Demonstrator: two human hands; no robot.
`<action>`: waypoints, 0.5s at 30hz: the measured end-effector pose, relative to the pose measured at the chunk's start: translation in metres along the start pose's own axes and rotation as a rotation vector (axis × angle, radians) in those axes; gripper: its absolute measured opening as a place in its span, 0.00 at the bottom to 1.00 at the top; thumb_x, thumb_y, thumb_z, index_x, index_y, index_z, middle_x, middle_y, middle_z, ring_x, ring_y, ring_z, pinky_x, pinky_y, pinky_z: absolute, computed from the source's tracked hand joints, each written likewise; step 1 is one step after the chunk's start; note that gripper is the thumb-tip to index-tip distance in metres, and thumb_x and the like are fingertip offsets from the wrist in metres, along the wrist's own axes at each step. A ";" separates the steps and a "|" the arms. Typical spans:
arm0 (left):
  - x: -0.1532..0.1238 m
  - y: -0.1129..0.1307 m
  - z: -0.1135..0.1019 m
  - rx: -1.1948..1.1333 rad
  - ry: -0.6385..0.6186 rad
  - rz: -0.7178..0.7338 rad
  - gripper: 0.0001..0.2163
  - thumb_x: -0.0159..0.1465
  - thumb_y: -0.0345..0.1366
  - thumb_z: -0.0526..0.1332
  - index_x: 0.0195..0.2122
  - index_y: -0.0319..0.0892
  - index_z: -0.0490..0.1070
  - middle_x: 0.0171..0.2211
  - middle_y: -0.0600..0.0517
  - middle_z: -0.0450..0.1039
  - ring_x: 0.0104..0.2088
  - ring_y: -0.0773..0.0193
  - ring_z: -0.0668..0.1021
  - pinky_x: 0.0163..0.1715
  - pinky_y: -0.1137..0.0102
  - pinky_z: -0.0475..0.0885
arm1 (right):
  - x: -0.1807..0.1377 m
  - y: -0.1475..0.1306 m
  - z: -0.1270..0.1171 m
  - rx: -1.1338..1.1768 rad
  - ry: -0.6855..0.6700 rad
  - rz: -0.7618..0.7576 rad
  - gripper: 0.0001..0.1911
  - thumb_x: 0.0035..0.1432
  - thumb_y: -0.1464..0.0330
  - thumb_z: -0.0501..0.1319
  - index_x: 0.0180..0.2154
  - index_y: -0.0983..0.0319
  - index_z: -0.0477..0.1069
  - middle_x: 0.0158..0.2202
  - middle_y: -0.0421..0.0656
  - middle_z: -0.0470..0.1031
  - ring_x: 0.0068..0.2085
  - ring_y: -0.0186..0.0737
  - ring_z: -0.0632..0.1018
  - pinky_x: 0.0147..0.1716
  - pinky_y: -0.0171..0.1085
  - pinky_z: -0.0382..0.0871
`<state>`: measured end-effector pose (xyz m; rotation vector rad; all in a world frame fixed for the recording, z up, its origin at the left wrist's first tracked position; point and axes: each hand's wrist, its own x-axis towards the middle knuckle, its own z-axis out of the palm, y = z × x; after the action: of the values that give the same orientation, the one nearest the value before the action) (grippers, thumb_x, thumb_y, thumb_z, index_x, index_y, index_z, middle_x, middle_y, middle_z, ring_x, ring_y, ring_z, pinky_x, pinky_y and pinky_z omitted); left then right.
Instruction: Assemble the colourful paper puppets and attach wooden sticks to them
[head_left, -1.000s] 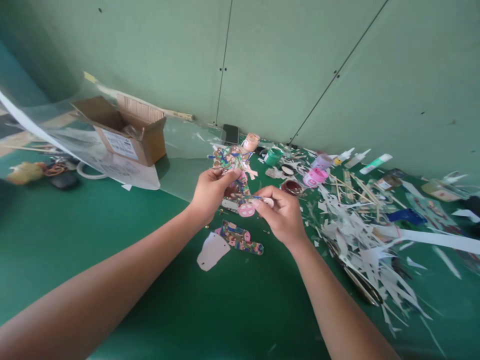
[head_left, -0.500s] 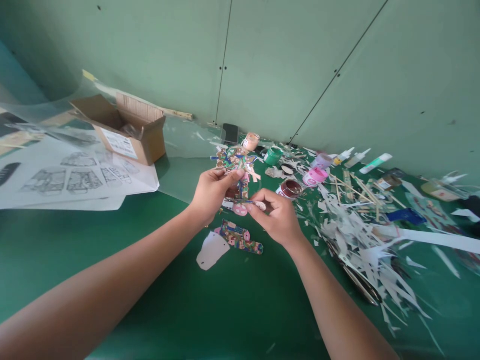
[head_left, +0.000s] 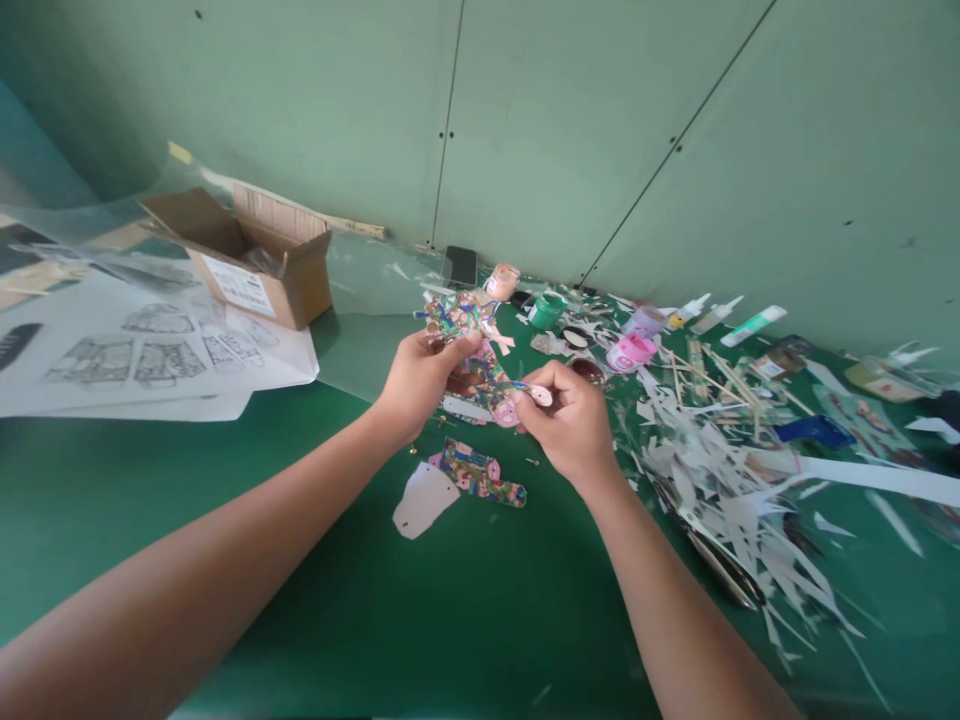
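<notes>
Since the frame half a second ago, the right hand [head_left: 568, 425] has shifted a little to the right and now hides more of the dark red jar [head_left: 587, 369], while the left hand [head_left: 421, 388] has barely moved. Between the two hands, raised over the green table [head_left: 465, 620], is the patterned paper figure [head_left: 454, 318]. The left hand pinches its body, thumb on top; the right hand grips a limb of it between thumb and fingers, with the limb's pale oval end [head_left: 541, 396] poking out. A pink disc [head_left: 505, 413] hangs just beside the right fingertips. Below the hands lie patterned pieces [head_left: 480, 472], touching a white card [head_left: 424, 500], with a small pin [head_left: 532, 462] near them. Behind the figure stand a peach jar [head_left: 502, 281] and a green jar [head_left: 548, 310]; a pink jar [head_left: 630, 353] is past the right hand. Paper scraps [head_left: 739, 505] and sticks [head_left: 724, 385] heap up at right. To the left, an open box [head_left: 306, 285] sits by printed drawings [head_left: 97, 360].
</notes>
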<state>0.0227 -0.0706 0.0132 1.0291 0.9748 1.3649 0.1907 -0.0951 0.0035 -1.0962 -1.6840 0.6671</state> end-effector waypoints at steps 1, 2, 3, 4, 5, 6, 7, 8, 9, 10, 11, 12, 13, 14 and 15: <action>0.000 0.001 0.000 0.010 0.007 0.000 0.14 0.51 0.44 0.70 0.26 0.39 0.71 0.21 0.54 0.69 0.20 0.69 0.73 0.21 0.73 0.71 | 0.000 0.000 0.000 0.009 -0.004 0.005 0.10 0.51 0.67 0.60 0.23 0.58 0.60 0.20 0.34 0.62 0.20 0.30 0.64 0.20 0.32 0.58; 0.000 0.001 0.000 0.019 0.012 -0.001 0.14 0.50 0.44 0.70 0.25 0.38 0.70 0.20 0.54 0.68 0.20 0.69 0.73 0.21 0.73 0.71 | 0.000 0.000 0.000 0.013 -0.006 0.007 0.10 0.51 0.67 0.60 0.23 0.58 0.60 0.20 0.34 0.62 0.20 0.30 0.64 0.20 0.32 0.58; 0.000 0.002 0.000 0.027 0.014 -0.001 0.15 0.50 0.44 0.70 0.25 0.38 0.70 0.20 0.55 0.68 0.20 0.69 0.73 0.21 0.73 0.71 | 0.000 0.001 0.000 0.014 -0.006 0.005 0.10 0.51 0.67 0.60 0.23 0.58 0.60 0.20 0.34 0.62 0.19 0.30 0.64 0.20 0.32 0.58; -0.001 0.002 0.000 0.032 0.013 0.001 0.15 0.50 0.45 0.70 0.25 0.38 0.70 0.20 0.55 0.68 0.20 0.70 0.73 0.21 0.73 0.71 | 0.000 0.000 0.000 0.012 -0.006 0.000 0.10 0.51 0.67 0.60 0.23 0.58 0.60 0.20 0.34 0.62 0.19 0.30 0.64 0.20 0.32 0.58; -0.001 0.003 0.001 0.037 0.008 0.007 0.15 0.50 0.45 0.70 0.25 0.38 0.70 0.19 0.55 0.68 0.19 0.70 0.73 0.21 0.73 0.71 | 0.000 0.000 -0.001 0.008 -0.007 -0.005 0.10 0.51 0.68 0.60 0.23 0.58 0.60 0.20 0.33 0.61 0.19 0.30 0.64 0.20 0.32 0.58; -0.002 0.003 0.001 0.043 0.003 0.018 0.15 0.50 0.45 0.70 0.25 0.39 0.70 0.19 0.55 0.67 0.19 0.70 0.73 0.21 0.73 0.71 | 0.000 0.000 -0.001 0.004 -0.010 -0.010 0.10 0.51 0.68 0.60 0.23 0.58 0.60 0.20 0.33 0.61 0.19 0.30 0.64 0.20 0.32 0.57; -0.002 0.004 0.001 0.049 0.002 0.035 0.15 0.51 0.44 0.70 0.24 0.39 0.70 0.19 0.55 0.67 0.19 0.70 0.73 0.21 0.73 0.71 | 0.000 0.000 -0.001 -0.001 -0.015 -0.014 0.10 0.51 0.68 0.60 0.23 0.58 0.59 0.19 0.33 0.61 0.20 0.30 0.64 0.20 0.32 0.57; -0.002 0.004 0.001 0.054 0.004 0.056 0.15 0.51 0.44 0.70 0.24 0.39 0.70 0.19 0.56 0.67 0.19 0.70 0.72 0.21 0.73 0.70 | 0.000 -0.001 -0.002 -0.007 -0.022 -0.018 0.10 0.51 0.68 0.60 0.23 0.58 0.59 0.19 0.33 0.60 0.20 0.30 0.63 0.20 0.32 0.57; -0.003 0.004 0.001 0.058 0.007 0.078 0.15 0.51 0.44 0.70 0.24 0.39 0.70 0.19 0.56 0.67 0.19 0.71 0.72 0.20 0.74 0.70 | 0.000 -0.001 -0.002 -0.012 -0.030 -0.022 0.10 0.51 0.68 0.60 0.23 0.58 0.59 0.19 0.33 0.60 0.20 0.30 0.63 0.20 0.32 0.56; -0.003 0.003 0.001 0.060 0.012 0.100 0.15 0.51 0.44 0.70 0.24 0.39 0.70 0.20 0.56 0.68 0.19 0.71 0.71 0.20 0.74 0.70 | 0.000 -0.002 -0.002 -0.016 -0.039 -0.026 0.10 0.52 0.68 0.60 0.23 0.58 0.59 0.20 0.33 0.60 0.20 0.30 0.63 0.21 0.33 0.56; -0.003 0.003 0.002 0.059 0.015 0.114 0.15 0.51 0.44 0.70 0.24 0.39 0.70 0.20 0.55 0.69 0.19 0.72 0.71 0.21 0.74 0.70 | -0.001 -0.002 -0.002 -0.020 -0.048 -0.031 0.10 0.52 0.68 0.60 0.23 0.58 0.59 0.20 0.33 0.60 0.21 0.30 0.63 0.21 0.33 0.56; -0.004 0.003 0.002 0.053 0.013 0.120 0.15 0.51 0.45 0.70 0.24 0.39 0.70 0.21 0.55 0.70 0.20 0.72 0.71 0.21 0.74 0.70 | -0.001 -0.002 -0.002 -0.022 -0.057 -0.035 0.10 0.52 0.68 0.60 0.23 0.58 0.59 0.20 0.34 0.61 0.21 0.30 0.62 0.21 0.33 0.56; -0.004 0.003 0.003 0.043 0.007 0.118 0.15 0.50 0.45 0.70 0.24 0.39 0.71 0.21 0.54 0.71 0.20 0.72 0.71 0.22 0.74 0.70 | -0.002 -0.003 -0.001 -0.023 -0.065 -0.039 0.10 0.52 0.68 0.60 0.23 0.58 0.59 0.21 0.34 0.61 0.22 0.30 0.62 0.22 0.33 0.56; -0.004 0.003 0.003 0.029 0.002 0.113 0.15 0.50 0.45 0.71 0.24 0.39 0.71 0.22 0.54 0.72 0.21 0.71 0.71 0.23 0.74 0.71 | -0.002 -0.003 -0.001 -0.024 -0.073 -0.041 0.10 0.52 0.68 0.60 0.23 0.59 0.59 0.21 0.34 0.62 0.22 0.30 0.62 0.22 0.32 0.57; -0.004 0.003 0.004 0.012 -0.002 0.107 0.15 0.49 0.46 0.71 0.25 0.39 0.72 0.23 0.53 0.73 0.22 0.71 0.71 0.23 0.74 0.71 | -0.003 -0.004 0.000 -0.028 -0.079 -0.043 0.10 0.52 0.68 0.60 0.23 0.59 0.59 0.21 0.35 0.63 0.23 0.31 0.62 0.23 0.32 0.57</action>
<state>0.0255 -0.0750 0.0172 1.1047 0.9385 1.4471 0.1899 -0.0992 0.0057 -1.0621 -1.7839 0.6692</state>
